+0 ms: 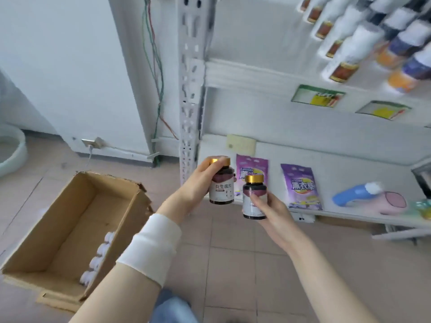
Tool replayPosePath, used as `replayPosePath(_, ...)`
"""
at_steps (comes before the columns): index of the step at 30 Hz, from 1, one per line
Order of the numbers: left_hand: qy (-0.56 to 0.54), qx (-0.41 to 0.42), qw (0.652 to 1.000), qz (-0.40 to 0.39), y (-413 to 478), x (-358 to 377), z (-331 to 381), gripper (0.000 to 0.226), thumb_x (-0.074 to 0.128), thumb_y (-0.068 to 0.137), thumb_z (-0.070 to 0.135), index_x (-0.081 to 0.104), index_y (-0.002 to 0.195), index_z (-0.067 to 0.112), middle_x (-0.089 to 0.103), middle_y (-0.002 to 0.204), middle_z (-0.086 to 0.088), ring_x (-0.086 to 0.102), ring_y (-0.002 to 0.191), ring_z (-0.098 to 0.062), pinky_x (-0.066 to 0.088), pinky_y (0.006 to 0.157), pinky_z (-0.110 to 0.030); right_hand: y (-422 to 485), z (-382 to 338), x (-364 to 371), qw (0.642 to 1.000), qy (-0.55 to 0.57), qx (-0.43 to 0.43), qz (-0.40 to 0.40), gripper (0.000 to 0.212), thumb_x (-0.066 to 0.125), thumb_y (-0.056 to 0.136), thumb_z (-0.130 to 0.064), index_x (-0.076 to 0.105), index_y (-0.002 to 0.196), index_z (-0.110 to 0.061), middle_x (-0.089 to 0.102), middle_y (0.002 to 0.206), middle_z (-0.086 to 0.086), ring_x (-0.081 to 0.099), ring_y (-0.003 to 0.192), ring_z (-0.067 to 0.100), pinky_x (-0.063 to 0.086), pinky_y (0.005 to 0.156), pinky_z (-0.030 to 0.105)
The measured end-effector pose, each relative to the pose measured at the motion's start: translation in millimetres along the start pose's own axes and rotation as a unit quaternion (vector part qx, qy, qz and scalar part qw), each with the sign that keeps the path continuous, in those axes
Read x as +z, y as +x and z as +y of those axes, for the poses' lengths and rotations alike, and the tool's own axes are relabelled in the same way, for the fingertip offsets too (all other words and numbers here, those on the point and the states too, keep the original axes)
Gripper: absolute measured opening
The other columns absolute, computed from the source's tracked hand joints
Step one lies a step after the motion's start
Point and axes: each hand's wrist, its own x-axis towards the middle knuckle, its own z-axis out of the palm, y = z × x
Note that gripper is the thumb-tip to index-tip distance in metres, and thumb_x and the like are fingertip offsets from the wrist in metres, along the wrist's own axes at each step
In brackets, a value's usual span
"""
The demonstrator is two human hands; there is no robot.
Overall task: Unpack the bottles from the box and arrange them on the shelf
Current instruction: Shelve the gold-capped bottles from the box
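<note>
My left hand [198, 183] grips a dark bottle [222, 190] with a gold cap and a white label, held upright in front of the shelf post. My right hand [270, 210] holds a second dark gold-capped bottle [253, 194] just to the right and slightly lower. An open cardboard box [70, 220] lies on the floor at the left; a row of white-capped bottles [98, 255] lies along its right inner wall. The white shelf unit [256, 75] rises on the right, and several bottles [349, 47] stand on its upper board.
The lower shelf board [349, 215] carries two purple bags [300, 185], a blue and a pink object [356, 194]. A perforated white post [190, 89] stands at the shelf's left end. Wires [156, 78] hang on the wall. A pale basin [11, 148] sits far left on the tiled floor.
</note>
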Motion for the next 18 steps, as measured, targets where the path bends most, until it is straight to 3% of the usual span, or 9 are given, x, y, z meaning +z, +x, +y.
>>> replayPosePath(2, 0.05, 0.015, 0.998, -0.036, 5.5, 65.8, -2.4, 0.037, 0.058, 0.086, 0.044, 0.058, 0.112, 0.018, 0.069, 0.11, -0.008, 0.066, 0.105, -0.021, 0.047, 0.096, -0.037, -27.8, -6.1, -60.0, 0.999, 0.043, -0.018, 0.019, 0.072, 0.075, 0.066, -0.045, 0.055, 0.124, -0.008, 0.067, 0.118, 0.005, 0.06, 0.113, 0.022, 0.051, 0.094, 0.036)
replayPosePath(6, 0.1, 0.039, 0.986, -0.128, 7.5, 201.7, -7.4, 0.045, 0.062, 0.074, 0.059, 0.064, 0.105, 0.026, 0.071, 0.11, -0.001, 0.066, 0.105, -0.018, 0.048, 0.096, -0.04, -86.7, -17.6, -176.6, 0.993, 0.081, -0.067, 0.062, 0.089, 0.083, 0.053, -0.054, 0.056, 0.125, -0.01, 0.064, 0.124, 0.008, 0.059, 0.115, 0.024, 0.045, 0.101, 0.041)
replayPosePath(9, 0.12, 0.061, 0.974, -0.184, 8.4, 292.1, -1.9, 0.03, 0.051, 0.091, 0.043, 0.06, 0.109, 0.02, 0.073, 0.096, 0.01, 0.069, 0.091, -0.003, 0.053, 0.078, -0.021, -125.6, -29.2, -246.9, 0.984, 0.109, -0.1, 0.099, 0.093, 0.084, 0.048, -0.055, 0.057, 0.124, -0.01, 0.066, 0.122, 0.005, 0.061, 0.113, 0.018, 0.05, 0.095, 0.031)
replayPosePath(10, 0.118, 0.067, 0.97, -0.202, 9.0, 320.3, 2.2, 0.027, 0.048, 0.094, 0.038, 0.059, 0.109, 0.018, 0.074, 0.091, 0.012, 0.069, 0.086, -0.001, 0.052, 0.074, -0.019, -136.1, -34.4, -266.8, 0.981, 0.118, -0.113, 0.107, 0.087, 0.084, 0.049, -0.055, 0.058, 0.121, -0.012, 0.067, 0.12, 0.004, 0.062, 0.112, 0.016, 0.052, 0.09, 0.027)
replayPosePath(12, 0.127, 0.086, 0.962, -0.225, 15.4, 369.9, 7.5, 0.024, 0.051, 0.092, 0.037, 0.059, 0.104, 0.019, 0.074, 0.09, 0.011, 0.069, 0.089, -0.007, 0.054, 0.081, -0.027, -150.3, -46.0, -304.0, 0.975, 0.125, -0.131, 0.129, 0.069, 0.077, 0.063, -0.049, 0.058, 0.12, -0.015, 0.064, 0.124, 0.006, 0.062, 0.113, 0.016, 0.054, 0.087, 0.024)
replayPosePath(14, 0.133, 0.102, 0.955, -0.245, 24.3, 415.4, 14.6, 0.022, 0.052, 0.091, 0.037, 0.058, 0.101, 0.019, 0.073, 0.092, 0.007, 0.068, 0.092, -0.016, 0.055, 0.084, -0.032, -159.5, -59.1, -338.2, 0.969, 0.115, -0.146, 0.162, 0.058, 0.07, 0.071, -0.046, 0.059, 0.12, -0.016, 0.062, 0.128, 0.008, 0.06, 0.116, 0.018, 0.051, 0.095, 0.031)
replayPosePath(16, 0.134, 0.116, 0.948, -0.263, 36.1, 456.7, 22.8, 0.025, 0.052, 0.086, 0.038, 0.057, 0.101, 0.018, 0.072, 0.092, 0.005, 0.068, 0.092, -0.019, 0.054, 0.085, -0.033, -166.1, -75.5, -369.9, 0.964, 0.096, -0.165, 0.188, 0.067, 0.074, 0.064, -0.056, 0.061, 0.119, -0.019, 0.064, 0.125, 0.005, 0.058, 0.119, 0.022, 0.041, 0.105, 0.047)
replayPosePath(18, 0.136, 0.132, 0.942, -0.278, 48.7, 496.8, 34.5, 0.034, 0.053, 0.078, 0.044, 0.057, 0.1, 0.019, 0.072, 0.091, 0.004, 0.068, 0.092, -0.019, 0.053, 0.088, -0.036, -168.6, -97.1, -401.3, 0.959, 0.085, -0.184, 0.199, 0.075, 0.075, 0.06, -0.06, 0.061, 0.12, -0.02, 0.065, 0.123, 0.006, 0.058, 0.118, 0.027, 0.037, 0.106, 0.055)
